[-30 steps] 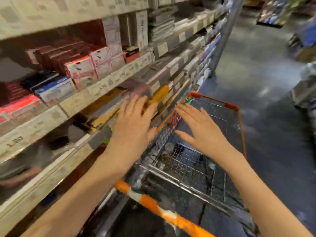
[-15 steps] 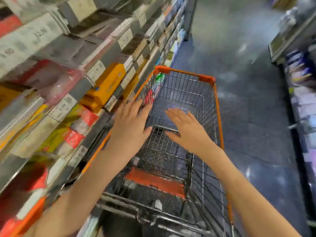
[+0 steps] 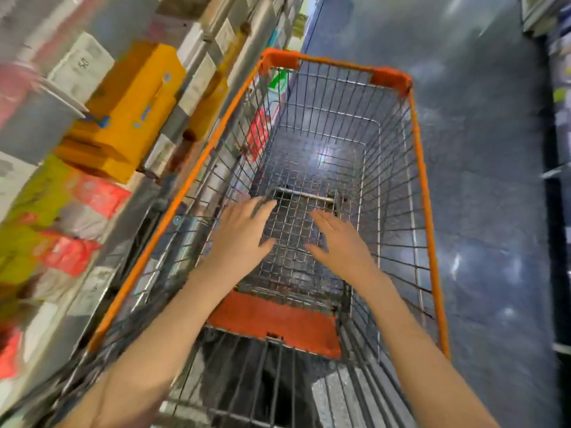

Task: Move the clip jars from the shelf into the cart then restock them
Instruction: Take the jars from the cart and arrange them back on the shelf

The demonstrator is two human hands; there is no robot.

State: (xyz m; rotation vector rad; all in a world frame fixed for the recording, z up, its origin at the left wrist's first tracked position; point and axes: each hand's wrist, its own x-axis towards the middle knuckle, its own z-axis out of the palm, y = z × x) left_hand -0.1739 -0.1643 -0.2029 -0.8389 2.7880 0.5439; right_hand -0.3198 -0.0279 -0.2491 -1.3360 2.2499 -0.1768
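Both hands reach into the orange-rimmed wire shopping cart (image 3: 428, 193) — the left hand (image 3: 239, 239) at 9 o'clock of the right hand (image 3: 343, 247), fingers straight, slightly spread, holding nothing, likely ready to gather something low in the basket. No clip jars can be made out. At 10 o'clock, yellow cardboard boxes (image 3: 136, 109) fill the metal shelf (image 3: 197, 54) — its price tags blur beyond reading.

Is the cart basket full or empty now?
Empty, as far as visible: only bare wire mesh shows in the cart, under both open hands, left and right.
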